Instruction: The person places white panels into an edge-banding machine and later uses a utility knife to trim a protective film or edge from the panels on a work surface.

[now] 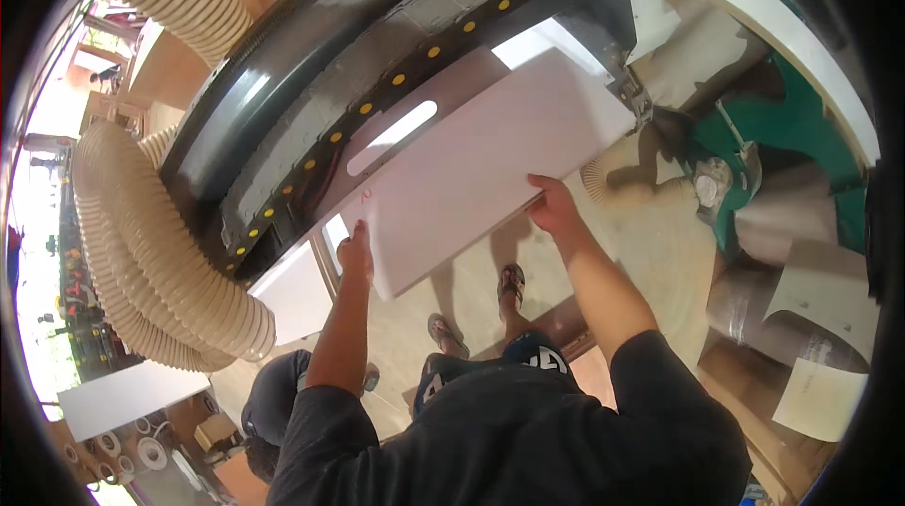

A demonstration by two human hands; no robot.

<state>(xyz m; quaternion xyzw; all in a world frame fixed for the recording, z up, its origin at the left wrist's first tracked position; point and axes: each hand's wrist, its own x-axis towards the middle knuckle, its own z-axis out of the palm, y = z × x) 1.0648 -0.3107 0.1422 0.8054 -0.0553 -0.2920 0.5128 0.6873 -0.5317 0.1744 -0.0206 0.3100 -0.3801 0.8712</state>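
A long pale panel [481, 162] lies slanted in front of me, its far side against the machine. A small red handwritten mark shows near its left end. My left hand [356, 256] grips that left end, the thumb pointing up and the other fingers mostly hidden. Along the near edge, my right hand [556, 207] is closed with its thumb on the top face and its fingers underneath. Beyond the panel, the machine [415, 44] has a curved dark cover and a row of yellow round dots. A long rounded slot shows bright behind the panel.
Thick ribbed hoses [151, 251] curve along the left. A green machine part [792, 119] with a metal fitting stands at the right, near cardboard pieces [820, 303]. Rolls of edging [151, 452] and a white board [132, 399] lie lower left, beside a dark-clothed shape [275, 398], perhaps a person.
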